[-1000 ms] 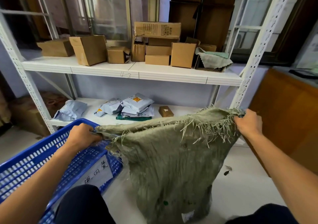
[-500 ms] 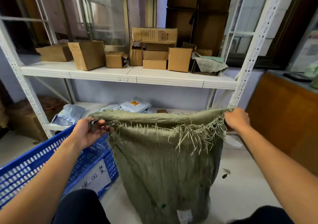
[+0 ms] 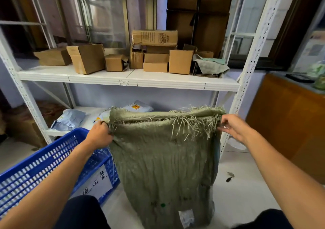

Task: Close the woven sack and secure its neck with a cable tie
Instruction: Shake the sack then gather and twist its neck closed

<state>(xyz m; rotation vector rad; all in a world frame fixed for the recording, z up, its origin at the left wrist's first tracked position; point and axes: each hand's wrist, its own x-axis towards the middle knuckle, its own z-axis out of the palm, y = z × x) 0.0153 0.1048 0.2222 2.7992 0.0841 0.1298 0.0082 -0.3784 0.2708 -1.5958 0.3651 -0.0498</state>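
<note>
Bare forearms lead to the left hand (image 3: 99,133) and right hand (image 3: 233,128); dark navy trousers (image 3: 82,213) cover both knees

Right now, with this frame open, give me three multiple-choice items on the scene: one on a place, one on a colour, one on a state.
1. Where is the blue basket relative to the woven sack?
A) to its left
B) on the upper shelf
C) inside it

2. What colour is the woven sack?
A) red
B) white
C) green

3. How is the sack's mouth?
A) cinched with a cable tie
B) held spread between the left hand and the right hand
C) lying flat on the floor

Answers: 1 A, the basket stands by the left arm. 2 C, the weave is dull green. 3 B, each hand holds a top corner and the neck is ungathered.
</note>
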